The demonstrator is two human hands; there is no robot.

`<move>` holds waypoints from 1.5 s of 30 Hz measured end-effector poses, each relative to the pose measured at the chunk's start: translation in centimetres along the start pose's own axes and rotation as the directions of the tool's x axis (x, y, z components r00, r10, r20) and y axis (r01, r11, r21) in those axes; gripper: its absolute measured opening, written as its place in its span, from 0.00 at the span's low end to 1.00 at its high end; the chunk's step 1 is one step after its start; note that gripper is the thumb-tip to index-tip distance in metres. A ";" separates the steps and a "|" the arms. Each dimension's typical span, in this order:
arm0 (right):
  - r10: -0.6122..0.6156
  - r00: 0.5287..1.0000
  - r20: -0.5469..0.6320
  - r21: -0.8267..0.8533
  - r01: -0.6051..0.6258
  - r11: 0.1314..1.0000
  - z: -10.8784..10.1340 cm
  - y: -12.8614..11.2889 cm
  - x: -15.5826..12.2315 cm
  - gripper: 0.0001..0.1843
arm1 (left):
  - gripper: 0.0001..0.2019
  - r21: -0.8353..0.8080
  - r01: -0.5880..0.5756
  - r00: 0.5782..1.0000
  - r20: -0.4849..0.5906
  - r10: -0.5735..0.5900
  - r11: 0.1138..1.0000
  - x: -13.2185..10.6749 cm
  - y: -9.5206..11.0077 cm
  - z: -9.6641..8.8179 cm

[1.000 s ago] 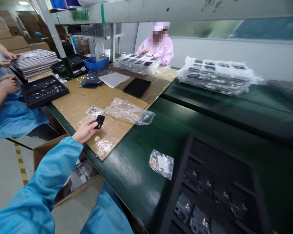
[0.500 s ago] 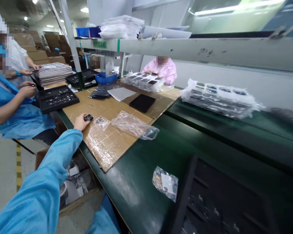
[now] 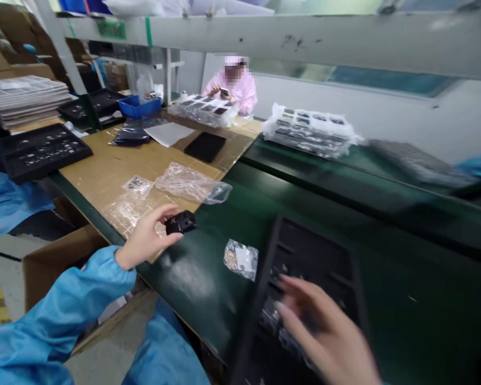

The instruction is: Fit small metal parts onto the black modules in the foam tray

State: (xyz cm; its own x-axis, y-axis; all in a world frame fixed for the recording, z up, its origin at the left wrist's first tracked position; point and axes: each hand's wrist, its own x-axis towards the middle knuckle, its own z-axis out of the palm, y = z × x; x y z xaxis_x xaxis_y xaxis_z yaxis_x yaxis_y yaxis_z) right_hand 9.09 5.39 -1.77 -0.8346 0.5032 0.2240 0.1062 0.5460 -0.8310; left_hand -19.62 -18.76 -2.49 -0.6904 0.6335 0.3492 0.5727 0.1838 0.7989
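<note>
My left hand (image 3: 148,239) pinches a small black plastic part (image 3: 180,222) and holds it in the air above the edge of the cardboard sheet (image 3: 112,171) and the green bench top (image 3: 208,278). My right hand (image 3: 324,334), blurred by motion, reaches with its fingers stretched out over a black compartment tray (image 3: 304,256) that holds several small parts. A small clear bag of tiny metal pieces (image 3: 241,259) lies on the bench between the two hands.
A crumpled clear bag (image 3: 188,184) and a smaller bag (image 3: 138,185) lie on the cardboard. Further black trays (image 3: 44,152), stacked sheets (image 3: 24,99), a blue bin (image 3: 140,106) and wrapped tray stacks (image 3: 310,125) stand beyond. A person in pink sits opposite; a blue-sleeved person is at left.
My left hand has drawn back from the far left of the cardboard toward me, carrying the black part. My right hand has come into view over the tray.
</note>
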 end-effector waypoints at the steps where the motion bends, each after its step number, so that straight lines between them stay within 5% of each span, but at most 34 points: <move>1: 0.050 0.992 0.113 0.193 -0.071 0.979 1.7 -0.9 0.7 0.22 | 0.30 -0.080 0.026 0.998 0.053 -0.022 0.996 -0.7 1.3 1.3; 4: 0.099 0.975 0.198 0.641 -0.206 0.739 6.7 -2.8 3.2 0.36 | 0.30 -0.269 0.166 0.976 0.184 -0.119 0.949 -2.4 3.7 4.3; 6: 0.112 0.974 0.195 0.737 -0.221 0.638 9.1 -3.0 4.2 0.35 | 0.29 -0.349 0.246 0.957 0.237 -0.169 0.904 -3.1 4.3 5.5; 9: 0.140 0.975 0.172 0.754 -0.222 0.618 10.4 -2.6 4.2 0.26 | 0.30 -0.404 0.312 0.935 0.293 -0.201 0.860 -3.6 4.7 6.2; 14: 0.107 0.982 0.158 0.745 -0.190 0.640 9.6 -2.4 3.4 0.25 | 0.35 -0.427 0.400 0.893 0.380 -0.241 0.811 -3.6 5.5 6.1; 29: 0.041 0.992 0.116 0.771 -0.116 0.626 9.6 -1.5 3.8 0.22 | 0.35 -0.512 0.488 0.857 0.436 -0.276 0.707 -2.8 6.4 6.0; 36: 0.127 0.960 0.251 0.811 -0.279 0.514 8.6 -1.3 3.8 0.28 | 0.30 -0.590 0.558 0.816 0.518 -0.257 0.584 -2.8 6.2 5.7; 45: 0.103 0.899 0.427 0.794 -0.426 0.433 7.5 -1.1 3.7 0.33 | 0.24 -0.608 0.565 0.793 0.587 -0.164 0.557 -2.6 6.6 4.3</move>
State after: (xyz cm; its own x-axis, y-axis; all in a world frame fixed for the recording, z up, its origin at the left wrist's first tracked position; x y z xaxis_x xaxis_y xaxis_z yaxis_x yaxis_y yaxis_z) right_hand 1.88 1.62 -3.84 -0.9697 0.2226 -0.1012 -0.0273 -0.5099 -0.8598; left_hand -12.15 -15.93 -0.29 -0.3818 0.9134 -0.1414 -0.3401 0.0034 0.9404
